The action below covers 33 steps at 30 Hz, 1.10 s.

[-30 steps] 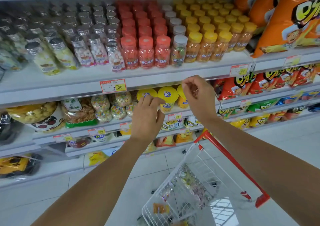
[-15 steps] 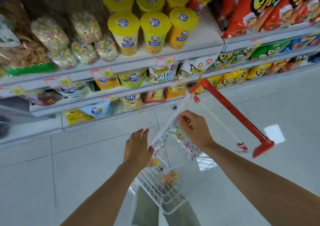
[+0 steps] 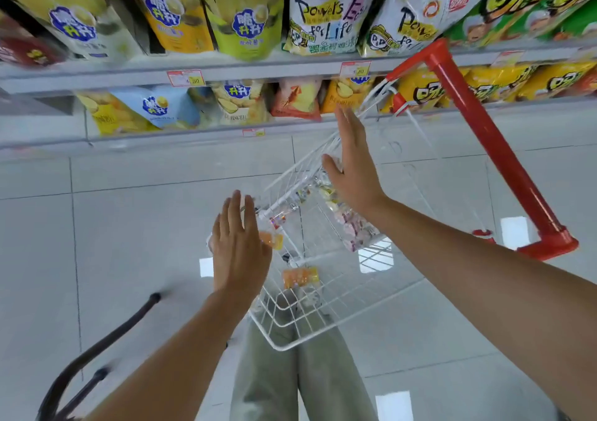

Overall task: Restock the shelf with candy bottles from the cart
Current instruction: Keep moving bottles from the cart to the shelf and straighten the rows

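A white wire cart [image 3: 326,327] with a red handle [image 3: 484,136] stands below me. Clear candy bottles lie inside it: one with pink and white sweets [image 3: 350,226], one with orange sweets [image 3: 300,278], another orange one [image 3: 271,239] by the near-left rim. My left hand [image 3: 237,246] hovers over the cart's left rim with straight fingers and holds nothing. My right hand [image 3: 353,162] reaches over the far rim, fingers straight, empty, just above the pink bottle. The candy shelf is out of view.
Lower shelves [image 3: 258,68] with snack bags run along the top of the view. A dark curved bar [image 3: 106,340] crosses the tiled floor at lower left. My trousered legs [image 3: 303,372] stand under the cart.
The view has tilted down from the candy shelf to the cart. Both hands dropped from the shelf towards the cart and now spread flat over the bottles.
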Each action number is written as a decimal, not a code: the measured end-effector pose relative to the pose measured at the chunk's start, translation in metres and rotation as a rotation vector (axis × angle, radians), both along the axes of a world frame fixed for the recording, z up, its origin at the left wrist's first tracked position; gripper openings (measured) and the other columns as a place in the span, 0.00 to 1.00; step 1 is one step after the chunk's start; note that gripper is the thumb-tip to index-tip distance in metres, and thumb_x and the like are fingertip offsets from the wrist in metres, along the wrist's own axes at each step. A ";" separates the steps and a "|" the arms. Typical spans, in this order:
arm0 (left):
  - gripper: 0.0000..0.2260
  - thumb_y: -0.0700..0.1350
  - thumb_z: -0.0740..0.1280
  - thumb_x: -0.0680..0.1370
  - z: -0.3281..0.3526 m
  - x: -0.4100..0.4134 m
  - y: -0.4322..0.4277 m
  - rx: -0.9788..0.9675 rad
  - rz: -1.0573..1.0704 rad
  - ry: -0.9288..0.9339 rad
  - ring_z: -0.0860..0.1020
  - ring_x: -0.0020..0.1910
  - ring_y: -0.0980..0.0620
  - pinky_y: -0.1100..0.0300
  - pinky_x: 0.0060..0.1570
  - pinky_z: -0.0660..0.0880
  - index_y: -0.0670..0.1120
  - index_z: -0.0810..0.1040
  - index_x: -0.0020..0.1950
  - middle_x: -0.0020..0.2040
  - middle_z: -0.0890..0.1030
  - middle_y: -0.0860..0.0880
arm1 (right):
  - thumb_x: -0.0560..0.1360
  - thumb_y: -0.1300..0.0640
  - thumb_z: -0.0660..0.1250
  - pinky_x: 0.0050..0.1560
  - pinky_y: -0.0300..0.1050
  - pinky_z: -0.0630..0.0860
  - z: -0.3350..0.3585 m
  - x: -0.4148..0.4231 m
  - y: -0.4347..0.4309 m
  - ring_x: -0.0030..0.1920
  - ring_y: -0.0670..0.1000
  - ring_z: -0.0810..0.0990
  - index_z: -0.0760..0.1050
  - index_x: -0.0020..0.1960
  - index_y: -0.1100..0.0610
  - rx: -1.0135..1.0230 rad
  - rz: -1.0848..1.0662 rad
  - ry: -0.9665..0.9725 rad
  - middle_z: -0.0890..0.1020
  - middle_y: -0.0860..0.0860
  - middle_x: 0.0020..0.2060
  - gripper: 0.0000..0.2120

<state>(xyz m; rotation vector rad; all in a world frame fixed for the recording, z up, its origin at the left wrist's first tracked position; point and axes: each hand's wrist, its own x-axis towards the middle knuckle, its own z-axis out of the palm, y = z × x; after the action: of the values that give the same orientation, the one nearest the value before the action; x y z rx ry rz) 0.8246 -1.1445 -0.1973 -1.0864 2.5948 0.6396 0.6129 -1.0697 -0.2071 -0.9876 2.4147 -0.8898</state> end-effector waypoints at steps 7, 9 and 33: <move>0.21 0.40 0.67 0.73 -0.036 -0.008 0.034 0.056 -0.320 -0.050 0.71 0.64 0.44 0.49 0.65 0.66 0.46 0.74 0.66 0.64 0.75 0.46 | 0.76 0.67 0.61 0.43 0.43 0.79 -0.024 0.024 0.031 0.62 0.51 0.72 0.60 0.75 0.60 -0.137 0.031 0.076 0.59 0.54 0.75 0.29; 0.22 0.43 0.63 0.77 -0.055 -0.011 0.035 0.050 -0.323 -0.187 0.65 0.69 0.46 0.53 0.69 0.59 0.46 0.68 0.71 0.70 0.69 0.47 | 0.75 0.67 0.61 0.51 0.48 0.78 -0.042 0.038 0.048 0.61 0.54 0.75 0.63 0.73 0.60 -0.102 0.039 0.011 0.65 0.56 0.70 0.27; 0.35 0.39 0.69 0.71 -0.159 -0.011 0.026 -0.176 -0.428 -0.435 0.68 0.64 0.44 0.52 0.69 0.62 0.43 0.56 0.75 0.64 0.70 0.44 | 0.73 0.53 0.73 0.52 0.46 0.73 -0.173 0.102 0.084 0.56 0.56 0.78 0.76 0.64 0.57 0.934 0.630 -0.477 0.78 0.56 0.57 0.22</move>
<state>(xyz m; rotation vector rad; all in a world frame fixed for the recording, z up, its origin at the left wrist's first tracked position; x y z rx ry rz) 0.8136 -1.1188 -0.3560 -0.5901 2.4042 0.0651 0.7145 -0.9859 -0.3801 -0.8993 1.6154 0.2222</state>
